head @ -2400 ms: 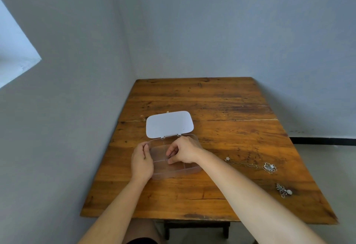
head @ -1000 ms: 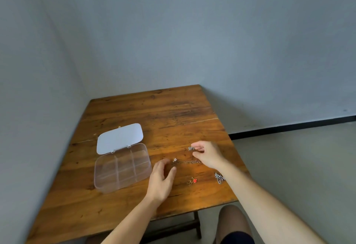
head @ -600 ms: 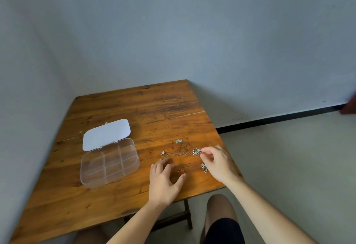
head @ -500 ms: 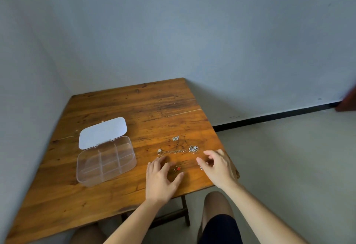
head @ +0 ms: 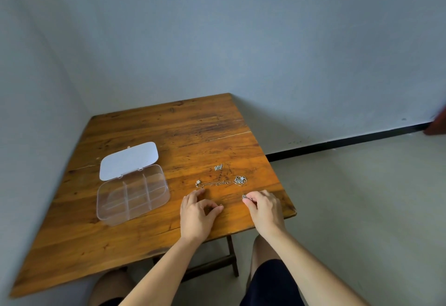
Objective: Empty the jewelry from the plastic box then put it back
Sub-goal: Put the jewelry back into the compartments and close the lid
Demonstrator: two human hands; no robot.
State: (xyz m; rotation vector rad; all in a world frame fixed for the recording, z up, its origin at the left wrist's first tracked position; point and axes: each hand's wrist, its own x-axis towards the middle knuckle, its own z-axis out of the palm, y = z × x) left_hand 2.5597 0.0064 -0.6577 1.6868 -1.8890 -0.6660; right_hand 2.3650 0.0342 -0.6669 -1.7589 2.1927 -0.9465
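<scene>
The clear plastic box lies open and empty on the left of the wooden table, its white lid folded back. Jewelry lies loose to its right: a small silver piece, a thin chain and a silver cluster. My left hand rests palm down just before the chain, fingers apart, its thumb tip touching a tiny reddish piece. My right hand is near the table's right front corner, thumb and forefinger pinched on a small silver piece.
The table stands in a corner, with grey walls behind it and to its left. Its right edge drops to a bare floor. My knees show under the front edge.
The view swung right from the box to the jewelry. My right hand let go of the silver cluster, drew back and pinched a small piece. My left hand left the box and settled by the reddish piece.
</scene>
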